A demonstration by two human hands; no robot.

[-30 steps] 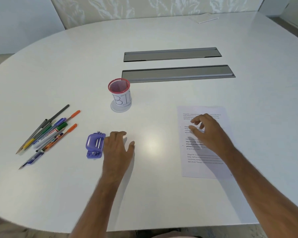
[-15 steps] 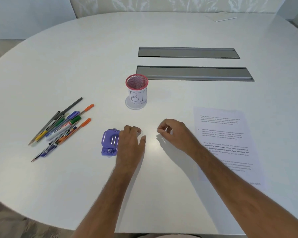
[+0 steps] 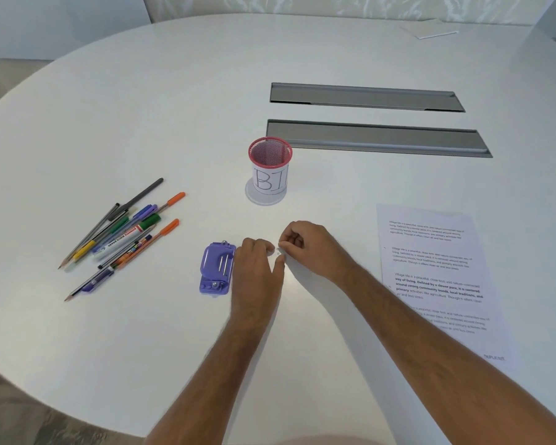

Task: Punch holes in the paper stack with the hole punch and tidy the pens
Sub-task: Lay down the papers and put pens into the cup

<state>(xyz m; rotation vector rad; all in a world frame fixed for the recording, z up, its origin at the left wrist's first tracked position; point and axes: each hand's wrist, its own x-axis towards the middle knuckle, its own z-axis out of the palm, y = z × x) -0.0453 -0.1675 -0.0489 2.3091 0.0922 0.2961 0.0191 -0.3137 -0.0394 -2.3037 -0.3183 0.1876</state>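
- Lying loose in a pile on the left of the white table [image 3: 109, 91]: pens and pencils [image 3: 122, 234].
- Sitting flat just left of the left hand: purple hole punch [image 3: 216, 268].
- Resting beside the punch, fingers curled, grasping nothing visible: left hand [image 3: 257, 268].
- Standing upright behind the hands: red mesh pen cup [image 3: 270, 168].
- Pinching fingertips together over something tiny, unclear what: right hand [image 3: 305, 245].
- Lying flat at right: printed paper stack [image 3: 437, 277].
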